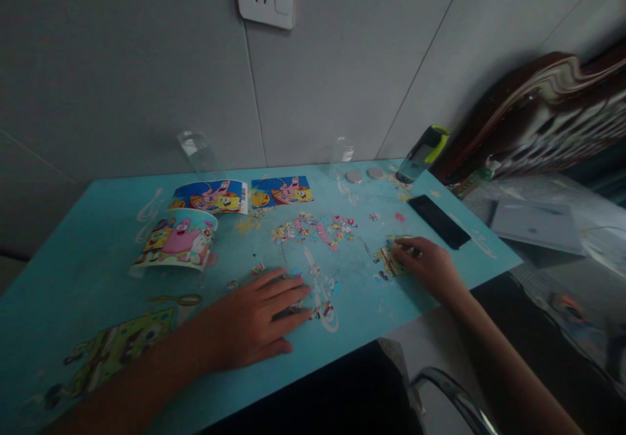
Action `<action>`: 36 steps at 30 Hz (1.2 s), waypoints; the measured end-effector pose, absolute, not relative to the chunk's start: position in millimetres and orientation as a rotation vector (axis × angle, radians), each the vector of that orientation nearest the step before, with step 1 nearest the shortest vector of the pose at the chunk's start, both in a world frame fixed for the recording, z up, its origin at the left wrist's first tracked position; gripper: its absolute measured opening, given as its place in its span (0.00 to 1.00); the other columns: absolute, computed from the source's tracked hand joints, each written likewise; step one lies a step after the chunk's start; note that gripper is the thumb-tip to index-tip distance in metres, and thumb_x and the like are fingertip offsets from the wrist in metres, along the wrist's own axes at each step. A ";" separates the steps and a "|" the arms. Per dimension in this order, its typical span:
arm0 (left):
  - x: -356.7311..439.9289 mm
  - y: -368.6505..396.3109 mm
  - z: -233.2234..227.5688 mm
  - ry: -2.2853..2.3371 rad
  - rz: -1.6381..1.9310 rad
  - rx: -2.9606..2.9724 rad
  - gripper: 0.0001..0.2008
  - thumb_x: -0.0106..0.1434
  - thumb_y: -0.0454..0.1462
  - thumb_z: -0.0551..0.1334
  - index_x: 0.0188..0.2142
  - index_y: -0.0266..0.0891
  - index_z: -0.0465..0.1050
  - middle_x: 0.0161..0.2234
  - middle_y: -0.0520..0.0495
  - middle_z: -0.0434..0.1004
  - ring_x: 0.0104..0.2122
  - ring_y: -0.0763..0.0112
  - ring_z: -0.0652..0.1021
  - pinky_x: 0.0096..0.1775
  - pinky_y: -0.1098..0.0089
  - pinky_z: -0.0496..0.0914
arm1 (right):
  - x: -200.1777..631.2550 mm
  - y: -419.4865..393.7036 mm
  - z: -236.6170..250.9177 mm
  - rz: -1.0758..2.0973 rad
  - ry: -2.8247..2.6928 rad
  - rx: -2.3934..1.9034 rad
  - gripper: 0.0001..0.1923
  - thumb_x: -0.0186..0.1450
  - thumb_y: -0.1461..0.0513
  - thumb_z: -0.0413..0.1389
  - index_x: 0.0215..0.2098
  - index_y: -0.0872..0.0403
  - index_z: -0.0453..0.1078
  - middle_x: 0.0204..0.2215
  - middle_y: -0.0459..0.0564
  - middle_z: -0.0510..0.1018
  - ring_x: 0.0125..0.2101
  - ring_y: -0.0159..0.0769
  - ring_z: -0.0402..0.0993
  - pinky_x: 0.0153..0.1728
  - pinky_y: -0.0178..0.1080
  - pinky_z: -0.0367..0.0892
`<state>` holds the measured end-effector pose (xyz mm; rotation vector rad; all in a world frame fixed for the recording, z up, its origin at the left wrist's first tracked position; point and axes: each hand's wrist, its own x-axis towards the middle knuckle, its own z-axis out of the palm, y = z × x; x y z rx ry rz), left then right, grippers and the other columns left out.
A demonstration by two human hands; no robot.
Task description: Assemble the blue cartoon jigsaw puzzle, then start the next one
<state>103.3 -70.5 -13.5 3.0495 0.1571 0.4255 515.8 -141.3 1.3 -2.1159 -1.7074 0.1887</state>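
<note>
My left hand (267,317) lies palm down on the blue tabletop with its fingers spread. Small colourful jigsaw pieces (323,310) lie around and under its fingertips. Farther back, a wide pile of tiny jigsaw pieces (317,228) is scattered across the middle of the table. Over at the right, my right hand (428,262) rests with thumb and fingers pinched together, close to a yellow cartoon figure (390,260) on the table surface. Whatever the pinch holds, if anything, is too small and too dark to make out.
Two curled cartoon sheets (178,242) and a flat cartoon picture card (282,192) lie at the back left. Clear jars (195,148), round lids (354,177), a water bottle (421,154) and a black phone (439,221) line the back and right. A wall rises behind.
</note>
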 end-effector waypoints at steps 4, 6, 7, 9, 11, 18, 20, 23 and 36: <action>103.5 -71.8 -12.7 0.124 0.445 3.038 0.23 0.71 0.47 0.61 0.62 0.46 0.69 0.64 0.43 0.69 0.62 0.55 0.70 0.66 0.51 0.58 | 513.7 -132.5 0.8 0.211 -1.748 -2.147 0.20 0.67 0.51 0.57 0.49 0.53 0.80 0.39 0.55 0.83 0.35 0.43 0.78 0.37 0.42 0.69; 102.6 -71.5 -12.4 0.122 0.454 3.043 0.23 0.71 0.48 0.61 0.62 0.45 0.70 0.63 0.43 0.70 0.62 0.55 0.70 0.66 0.51 0.58 | 513.0 -129.9 0.6 0.210 -1.751 -2.173 0.20 0.67 0.50 0.57 0.49 0.53 0.80 0.40 0.54 0.82 0.35 0.43 0.78 0.38 0.42 0.69; 102.1 -71.3 -12.4 0.119 0.464 3.044 0.22 0.71 0.48 0.60 0.61 0.45 0.70 0.63 0.43 0.70 0.62 0.55 0.70 0.66 0.51 0.58 | 512.9 -129.1 0.4 0.206 -1.749 -2.181 0.20 0.67 0.50 0.57 0.49 0.52 0.80 0.40 0.54 0.82 0.35 0.43 0.78 0.38 0.42 0.69; 101.2 -71.1 -12.7 0.114 0.489 3.038 0.22 0.71 0.49 0.59 0.60 0.44 0.71 0.62 0.43 0.71 0.61 0.55 0.70 0.66 0.50 0.58 | 513.2 -128.2 0.3 0.198 -1.746 -2.193 0.20 0.66 0.51 0.57 0.49 0.53 0.80 0.41 0.54 0.83 0.36 0.44 0.78 0.38 0.42 0.69; 100.8 -71.1 -13.3 0.095 0.501 3.034 0.22 0.72 0.50 0.58 0.59 0.43 0.72 0.61 0.42 0.72 0.61 0.55 0.71 0.66 0.51 0.59 | 514.2 -127.6 0.5 0.196 -1.740 -2.208 0.20 0.66 0.50 0.58 0.47 0.53 0.81 0.40 0.55 0.83 0.36 0.44 0.79 0.37 0.41 0.69; 101.2 -73.1 -13.5 0.054 0.518 3.014 0.21 0.73 0.49 0.57 0.57 0.39 0.73 0.59 0.41 0.74 0.59 0.56 0.73 0.66 0.51 0.60 | 520.0 -123.4 1.5 0.266 -1.694 -2.246 0.21 0.64 0.49 0.59 0.45 0.54 0.81 0.38 0.55 0.82 0.35 0.45 0.78 0.35 0.42 0.68; 101.6 -73.5 -12.6 0.056 0.522 3.018 0.22 0.73 0.49 0.56 0.57 0.39 0.73 0.59 0.41 0.74 0.58 0.56 0.74 0.66 0.51 0.60 | 519.8 -122.2 1.9 0.264 -1.669 -2.262 0.21 0.63 0.49 0.60 0.44 0.54 0.81 0.37 0.55 0.82 0.34 0.44 0.78 0.34 0.41 0.67; 102.3 -72.9 -11.1 0.056 0.516 3.015 0.23 0.74 0.50 0.55 0.58 0.39 0.72 0.58 0.41 0.75 0.58 0.56 0.74 0.66 0.50 0.61 | 517.1 -121.7 3.3 0.251 -1.642 -2.269 0.20 0.62 0.49 0.60 0.44 0.54 0.80 0.35 0.54 0.82 0.32 0.44 0.78 0.34 0.41 0.67; 98.4 -62.5 -8.2 0.164 0.495 3.104 0.26 0.73 0.50 0.55 0.61 0.36 0.69 0.61 0.37 0.72 0.59 0.50 0.72 0.60 0.45 0.66 | 477.7 -107.5 5.9 0.552 -1.665 -1.935 0.12 0.66 0.54 0.58 0.40 0.51 0.78 0.31 0.48 0.82 0.28 0.37 0.75 0.32 0.39 0.66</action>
